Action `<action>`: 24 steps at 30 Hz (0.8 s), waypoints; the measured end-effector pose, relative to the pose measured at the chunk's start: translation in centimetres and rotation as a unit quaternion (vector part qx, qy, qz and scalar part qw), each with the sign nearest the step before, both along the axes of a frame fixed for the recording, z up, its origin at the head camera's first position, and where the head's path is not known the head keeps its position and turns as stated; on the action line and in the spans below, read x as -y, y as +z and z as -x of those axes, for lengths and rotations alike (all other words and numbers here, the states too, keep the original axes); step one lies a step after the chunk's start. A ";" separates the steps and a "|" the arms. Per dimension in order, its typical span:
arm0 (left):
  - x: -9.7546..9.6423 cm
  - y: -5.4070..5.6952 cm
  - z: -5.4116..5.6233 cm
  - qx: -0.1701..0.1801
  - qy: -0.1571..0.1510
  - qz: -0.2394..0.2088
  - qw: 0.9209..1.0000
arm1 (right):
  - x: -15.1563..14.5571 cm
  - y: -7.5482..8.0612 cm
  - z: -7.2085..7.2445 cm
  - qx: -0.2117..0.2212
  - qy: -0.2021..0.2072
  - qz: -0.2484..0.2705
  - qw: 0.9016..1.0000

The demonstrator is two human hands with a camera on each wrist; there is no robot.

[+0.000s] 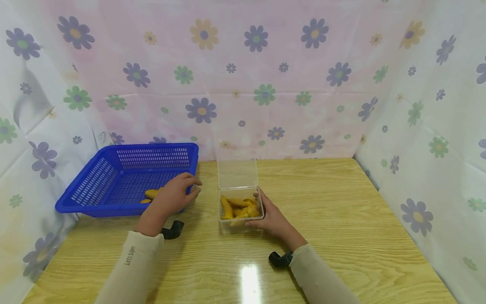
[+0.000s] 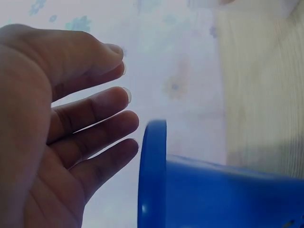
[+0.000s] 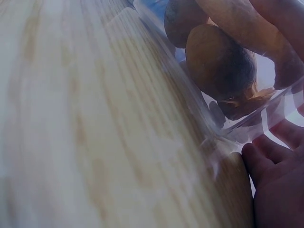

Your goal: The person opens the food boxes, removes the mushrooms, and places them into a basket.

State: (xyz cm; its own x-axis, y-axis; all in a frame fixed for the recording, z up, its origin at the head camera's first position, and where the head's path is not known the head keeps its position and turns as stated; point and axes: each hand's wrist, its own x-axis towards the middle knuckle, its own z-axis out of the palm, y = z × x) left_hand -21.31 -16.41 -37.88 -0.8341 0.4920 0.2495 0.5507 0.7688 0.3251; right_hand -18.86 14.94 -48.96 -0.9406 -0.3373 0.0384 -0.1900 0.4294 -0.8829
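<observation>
A clear plastic box [image 1: 241, 227] with its lid [image 1: 238, 174] raised at the back stands on the table. Several yellow, knobbly, finger-shaped roots [image 1: 227, 208] lie in it. My right hand [image 1: 272, 217] grips the box's right side, thumb at the front and fingers toward the back. Through the box wall, the right wrist view shows rounded brownish roots [image 3: 219, 61] up close. My left hand [image 1: 175, 195] is over the right rim of a blue plastic basket [image 1: 127, 210], fingers loosely bent and holding nothing. More yellow roots [image 1: 151, 194] lie in the basket, partly hidden by that hand.
The wood-grain table [image 1: 322, 202] carries both containers, basket at left and box near the middle. A flowered cloth [image 1: 243, 76] hangs behind and along both sides. Black wrist devices [image 1: 280, 259] stick out near both sleeves.
</observation>
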 end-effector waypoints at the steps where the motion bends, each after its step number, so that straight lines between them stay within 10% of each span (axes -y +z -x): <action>1: -0.1 0.0 0.0 -0.001 -0.004 -0.002 1.000 | 0.0 0.0 0.0 0.001 0.000 -0.001 1.000; 24: -4.4 -0.8 -1.0 0.009 -0.072 -0.030 0.997 | 0.2 -0.1 -0.1 0.010 -0.021 0.032 0.999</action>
